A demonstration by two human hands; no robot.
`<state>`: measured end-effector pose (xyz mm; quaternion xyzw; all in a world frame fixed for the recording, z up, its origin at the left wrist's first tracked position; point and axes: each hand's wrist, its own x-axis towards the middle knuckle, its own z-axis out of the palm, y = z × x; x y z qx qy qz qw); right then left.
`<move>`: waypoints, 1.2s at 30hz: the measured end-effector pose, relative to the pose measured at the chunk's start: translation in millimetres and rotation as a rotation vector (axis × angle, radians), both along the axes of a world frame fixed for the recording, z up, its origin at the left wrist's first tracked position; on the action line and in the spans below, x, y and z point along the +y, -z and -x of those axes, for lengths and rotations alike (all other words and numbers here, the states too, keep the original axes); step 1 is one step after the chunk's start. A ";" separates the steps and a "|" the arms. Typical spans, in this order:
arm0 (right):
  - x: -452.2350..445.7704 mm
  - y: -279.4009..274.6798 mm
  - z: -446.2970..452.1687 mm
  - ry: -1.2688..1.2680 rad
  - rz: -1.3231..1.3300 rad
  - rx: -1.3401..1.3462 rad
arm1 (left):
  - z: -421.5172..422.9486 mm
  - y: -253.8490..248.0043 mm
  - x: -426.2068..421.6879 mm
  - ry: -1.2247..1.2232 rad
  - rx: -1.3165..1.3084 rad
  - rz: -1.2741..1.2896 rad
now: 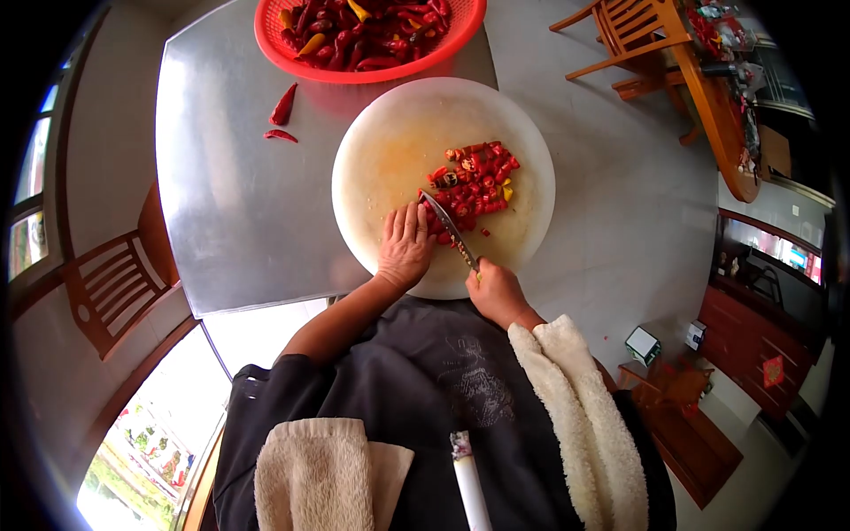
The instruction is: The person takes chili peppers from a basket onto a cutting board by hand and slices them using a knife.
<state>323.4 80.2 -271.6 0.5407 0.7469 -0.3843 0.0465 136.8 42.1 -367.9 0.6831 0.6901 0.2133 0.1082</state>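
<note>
My right hand [498, 290] is closed around the handle of a kitchen knife [450, 228]. Its dark blade slants up and left across the round white cutting board [381, 168], with bits stuck along the blade. My left hand [406, 248] lies beside the blade, fingers stretched out and fingertips near the knife's tip; whatever is beneath them is hidden. To the right of the blade is a heap of chopped red chili peppers [482, 181], with a few yellow and darker pieces among them.
Beyond the board stands a red plastic colander [372, 74] full of whole chilies [350, 40]. Two loose chilies, one larger [283, 105] and one small [281, 135], lie on the metal table [230, 195]. A wooden chair [115, 283] is at the left. A lit cigarette [469, 482] juts into view low down.
</note>
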 end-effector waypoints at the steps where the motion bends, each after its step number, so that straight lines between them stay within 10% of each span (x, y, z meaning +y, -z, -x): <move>1: 3.4 -1.8 0.8 -0.012 0.015 -0.014 | -0.5 -0.7 0.4 -0.002 0.005 -0.008; 21: -4.3 33.4 -4.8 0.265 -0.048 0.278 | 3.0 -2.0 -1.1 -0.046 -0.084 -0.020; 36: -9.4 3.7 -0.8 0.006 -0.047 0.092 | 20.8 -0.9 -1.9 -0.001 -0.186 -0.158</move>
